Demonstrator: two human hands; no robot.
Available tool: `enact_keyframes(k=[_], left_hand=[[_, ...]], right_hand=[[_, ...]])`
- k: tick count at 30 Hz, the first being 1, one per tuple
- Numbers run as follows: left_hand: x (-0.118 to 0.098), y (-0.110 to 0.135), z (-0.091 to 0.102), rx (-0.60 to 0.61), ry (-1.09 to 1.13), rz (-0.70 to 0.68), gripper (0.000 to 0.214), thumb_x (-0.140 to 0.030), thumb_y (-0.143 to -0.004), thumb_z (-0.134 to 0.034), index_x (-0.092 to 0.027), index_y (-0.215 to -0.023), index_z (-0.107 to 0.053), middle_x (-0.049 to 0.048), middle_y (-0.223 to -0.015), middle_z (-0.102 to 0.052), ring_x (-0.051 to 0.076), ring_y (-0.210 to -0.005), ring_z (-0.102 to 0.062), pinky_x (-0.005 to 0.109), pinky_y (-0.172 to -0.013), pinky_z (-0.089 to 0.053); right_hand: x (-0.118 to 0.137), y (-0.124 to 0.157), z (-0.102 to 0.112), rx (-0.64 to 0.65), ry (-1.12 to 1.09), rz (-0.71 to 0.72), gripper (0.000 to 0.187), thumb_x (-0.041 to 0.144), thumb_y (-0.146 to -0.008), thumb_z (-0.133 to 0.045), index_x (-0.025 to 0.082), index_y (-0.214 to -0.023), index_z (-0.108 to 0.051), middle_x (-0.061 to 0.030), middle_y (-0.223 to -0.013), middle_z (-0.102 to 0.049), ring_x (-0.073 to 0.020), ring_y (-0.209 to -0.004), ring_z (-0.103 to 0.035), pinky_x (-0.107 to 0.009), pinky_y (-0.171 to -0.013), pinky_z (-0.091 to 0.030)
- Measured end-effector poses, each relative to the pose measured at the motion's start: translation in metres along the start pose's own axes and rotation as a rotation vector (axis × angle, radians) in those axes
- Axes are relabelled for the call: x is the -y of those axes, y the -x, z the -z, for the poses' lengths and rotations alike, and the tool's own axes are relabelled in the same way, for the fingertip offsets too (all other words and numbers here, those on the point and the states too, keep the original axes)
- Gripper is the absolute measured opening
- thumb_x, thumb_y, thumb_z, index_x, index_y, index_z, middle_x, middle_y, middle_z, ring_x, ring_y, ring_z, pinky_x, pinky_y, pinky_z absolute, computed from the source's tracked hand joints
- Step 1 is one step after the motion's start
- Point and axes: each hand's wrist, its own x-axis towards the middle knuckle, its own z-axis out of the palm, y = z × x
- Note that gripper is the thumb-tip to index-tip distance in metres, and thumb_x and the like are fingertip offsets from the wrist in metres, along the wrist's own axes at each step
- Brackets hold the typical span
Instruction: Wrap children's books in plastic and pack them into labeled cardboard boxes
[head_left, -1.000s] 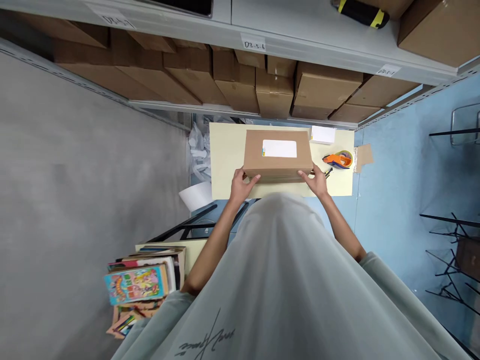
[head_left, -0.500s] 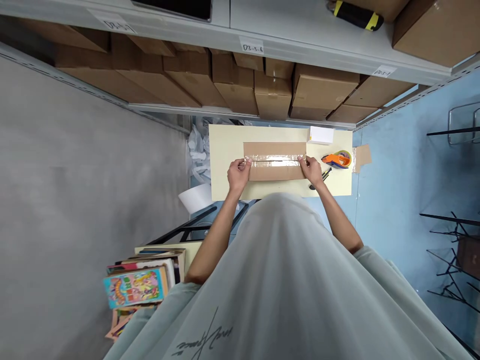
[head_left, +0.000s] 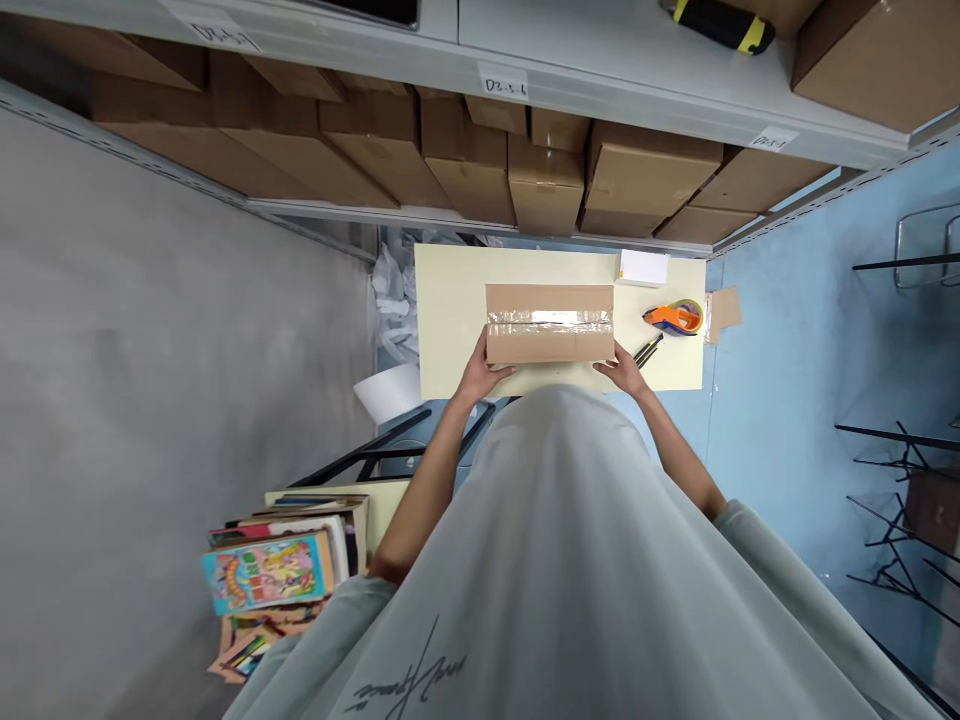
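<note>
A brown cardboard box [head_left: 550, 325] lies on the pale yellow table [head_left: 450, 300], its taped seam facing up with a clear tape strip along its length. My left hand [head_left: 484, 368] grips the box's near left corner. My right hand [head_left: 621, 368] holds the near right corner, fingers against the side. An orange tape dispenser [head_left: 673, 318] rests just right of the box, and a black pen [head_left: 646, 350] lies beside my right hand.
A white pad [head_left: 643, 268] sits at the table's far right. Shelves of cardboard boxes [head_left: 547, 170] stand behind the table. A stack of colourful books [head_left: 274, 570] is at lower left. White crumpled packing [head_left: 390, 300] lies left of the table; black wire racks [head_left: 900, 480] stand on the right.
The box was turned over from its labelled face to its taped seam face. My hands slid from the tape ends down to the box's near corners.
</note>
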Motion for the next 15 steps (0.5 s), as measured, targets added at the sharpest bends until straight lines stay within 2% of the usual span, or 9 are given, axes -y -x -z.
enact_keyframes(k=[3,5,8,11,15], left_hand=[[-0.008,-0.009,-0.006,-0.076,-0.045,-0.026,0.125,-0.061,-0.058,-0.105,-0.017,-0.164,-0.056,0.0213,-0.157,-0.071,0.040,-0.147,-0.068,0.059,-0.129,-0.052],[-0.017,-0.010,-0.005,-0.091,-0.079,-0.028,0.111,-0.062,-0.060,-0.104,-0.017,-0.153,-0.064,0.0183,-0.143,-0.079,0.038,-0.135,-0.075,0.058,-0.122,-0.058],[-0.034,-0.004,0.000,-0.097,-0.094,-0.066,0.088,-0.067,-0.074,-0.095,-0.019,-0.144,-0.069,0.0157,-0.136,-0.082,0.034,-0.122,-0.079,0.053,-0.111,-0.066],[-0.052,-0.001,0.004,-0.143,-0.076,-0.125,0.073,-0.071,-0.091,-0.080,-0.022,-0.144,-0.070,0.0146,-0.141,-0.081,0.031,-0.127,-0.077,0.047,-0.111,-0.065],[-0.066,-0.013,0.004,-0.192,-0.075,-0.119,0.067,-0.072,-0.097,-0.073,-0.021,-0.141,-0.074,0.0156,-0.143,-0.080,0.030,-0.127,-0.076,0.043,-0.112,-0.062]], right_hand=[[0.011,-0.005,-0.007,-0.038,-0.040,0.025,0.094,0.067,-0.077,-0.085,0.028,-0.161,-0.066,-0.0111,-0.155,-0.074,-0.0356,-0.141,-0.068,-0.059,-0.125,-0.055],[0.021,-0.006,-0.004,-0.058,-0.033,0.052,0.091,0.073,-0.078,-0.084,0.025,-0.154,-0.071,-0.0118,-0.148,-0.078,-0.0347,-0.134,-0.073,-0.057,-0.123,-0.057],[0.040,-0.005,0.010,-0.118,0.022,0.097,0.081,0.077,-0.086,-0.078,0.022,-0.146,-0.076,-0.0116,-0.137,-0.083,-0.0338,-0.124,-0.078,-0.054,-0.118,-0.061],[0.063,-0.005,0.024,-0.158,0.089,0.113,0.074,0.076,-0.094,-0.071,0.022,-0.144,-0.078,-0.0097,-0.130,-0.087,-0.0341,-0.120,-0.081,-0.049,-0.110,-0.064],[0.088,-0.015,0.026,-0.171,0.249,0.047,0.068,0.077,-0.100,-0.065,0.022,-0.137,-0.082,-0.0107,-0.115,-0.090,-0.0366,-0.113,-0.084,-0.047,-0.099,-0.064]])
